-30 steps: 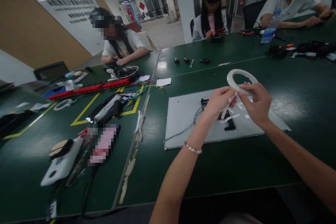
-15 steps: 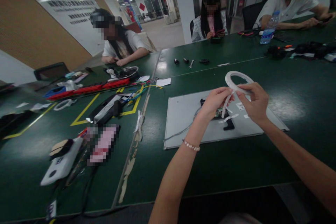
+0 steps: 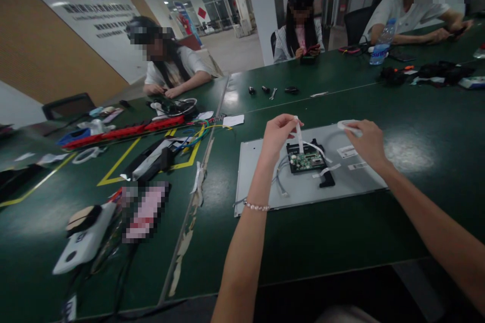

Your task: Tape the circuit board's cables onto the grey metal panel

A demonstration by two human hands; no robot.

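My left hand (image 3: 282, 133) pinches the end of a strip of white tape (image 3: 300, 137), which hangs down over a green circuit board (image 3: 306, 161). My right hand (image 3: 367, 142) grips a roll of white tape (image 3: 346, 125), seen nearly edge-on, over the right part of a flat light-grey panel (image 3: 261, 181). The circuit board sits in a black bracket (image 3: 326, 180) on that panel. Grey wires (image 3: 279, 184) run from it to the left. A short piece of tape (image 3: 329, 169) lies across the bracket.
A phone-like pink item (image 3: 147, 212) and a white device (image 3: 85, 237) lie to my left. Beyond them are a black tool-like object (image 3: 151, 159) and a red strip (image 3: 125, 131). A wrench (image 3: 273, 93) and a water bottle (image 3: 382, 43) are farther back. Three people sit across the table.
My hands have moved apart: the left went left with the tape strip, the right stayed right with the roll. The roll has tipped from face-on to nearly edge-on, and the circuit board is uncovered.
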